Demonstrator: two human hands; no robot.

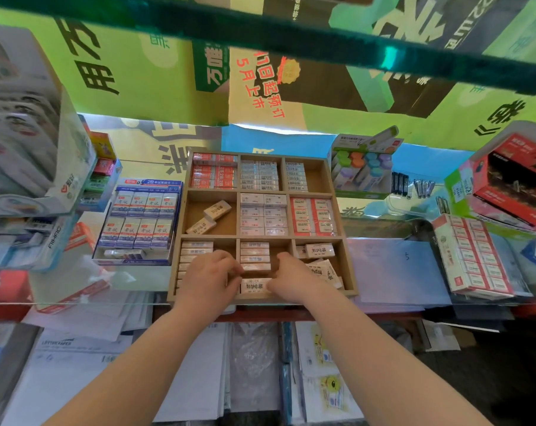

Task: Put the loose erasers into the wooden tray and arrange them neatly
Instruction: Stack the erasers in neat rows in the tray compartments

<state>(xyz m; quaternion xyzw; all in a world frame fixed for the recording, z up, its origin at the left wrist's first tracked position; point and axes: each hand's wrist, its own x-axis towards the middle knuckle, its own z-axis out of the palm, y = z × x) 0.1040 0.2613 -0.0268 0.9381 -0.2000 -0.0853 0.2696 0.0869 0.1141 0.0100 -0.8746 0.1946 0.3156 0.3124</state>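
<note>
A wooden tray with nine compartments sits on the glass counter. Most compartments hold rows of wrapped erasers. Two loose erasers lie askew in the middle-left compartment, and several lie jumbled in the near-right compartment. In the near-middle compartment a short stack of erasers lies flat. Both hands are at that compartment's front: my left hand and my right hand pinch one white eraser from either end.
A blue display box of erasers stands left of the tray. A long red-and-white eraser box lies to the right, with a correction-tape box behind. Stacked stationery crowds the far left. Papers lie below the counter's glass edge.
</note>
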